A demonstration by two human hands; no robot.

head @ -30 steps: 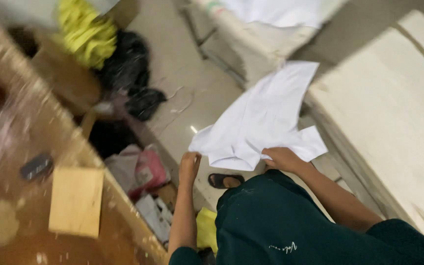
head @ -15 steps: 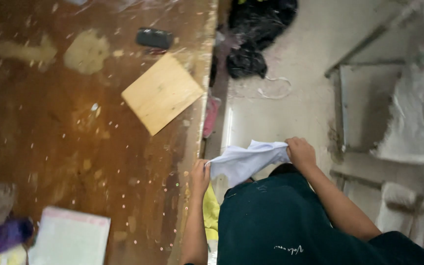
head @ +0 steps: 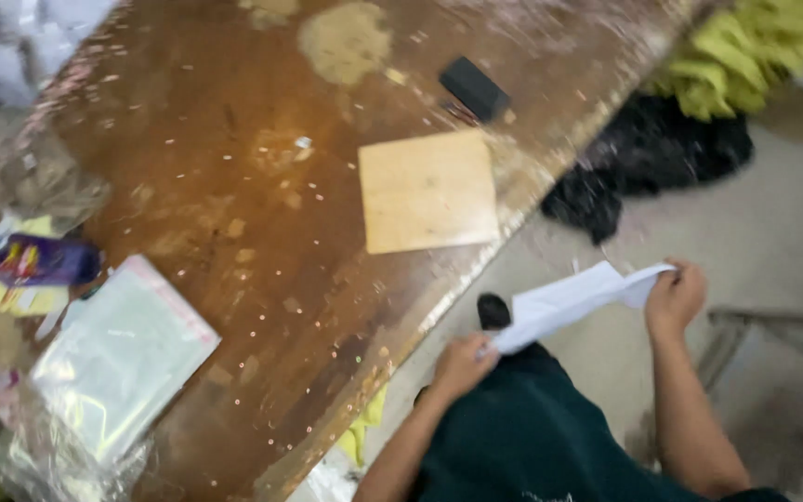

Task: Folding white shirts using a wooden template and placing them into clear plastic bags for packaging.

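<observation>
Left hand (head: pixel 462 364): being held low by the lap, fingers being closed in a pinch, forearm being angled up from the lower edge. Right hand (head: pixel 674 297): being raised higher and further out, fingers being curled shut, forearm being kept nearly upright.

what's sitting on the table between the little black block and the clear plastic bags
In the head view, a square tan board lies flat between the black block and the clear plastic bags; otherwise only the speckled brown tabletop.
</observation>
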